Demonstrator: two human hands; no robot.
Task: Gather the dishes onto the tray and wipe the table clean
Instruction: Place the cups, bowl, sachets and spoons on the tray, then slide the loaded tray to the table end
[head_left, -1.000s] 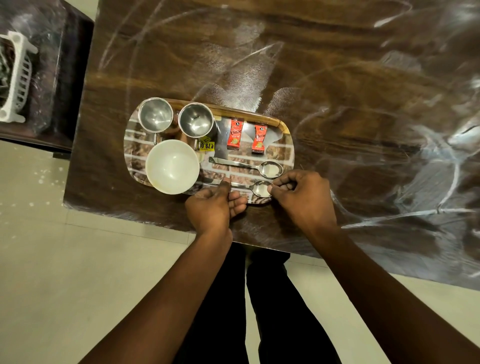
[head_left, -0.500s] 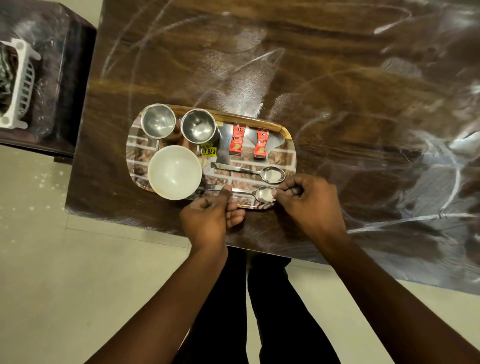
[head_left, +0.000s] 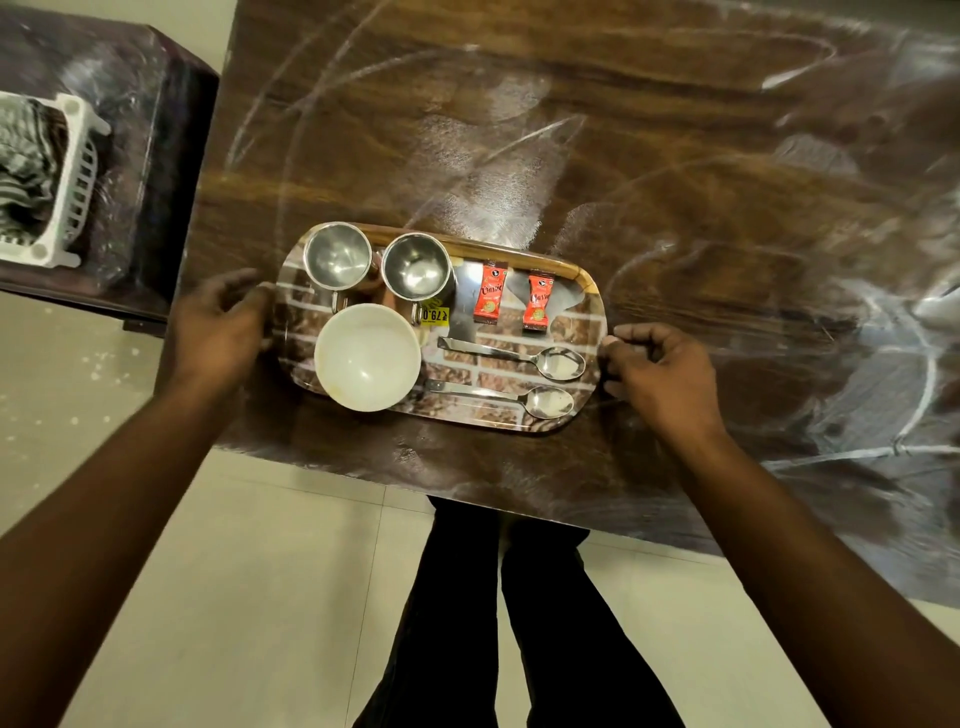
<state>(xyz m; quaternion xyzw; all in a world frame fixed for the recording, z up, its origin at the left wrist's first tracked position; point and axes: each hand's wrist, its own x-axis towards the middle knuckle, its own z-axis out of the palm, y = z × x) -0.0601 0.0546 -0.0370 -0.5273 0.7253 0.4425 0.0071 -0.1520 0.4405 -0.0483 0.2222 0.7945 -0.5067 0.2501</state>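
Tray (head_left: 589, 312), loaded, near counter (head_left: 675, 156) front edge, long axis left-right: left hand (head_left: 218, 327) at its left end, right hand (head_left: 654, 369) at its right, fingers curled apart, neither clamped.

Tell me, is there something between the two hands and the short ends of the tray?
Nothing visible. The left hand is already at the left end of the tray, the right hand at its right end. The bowl, cups and spoons lie inside the rim, away from both hands.
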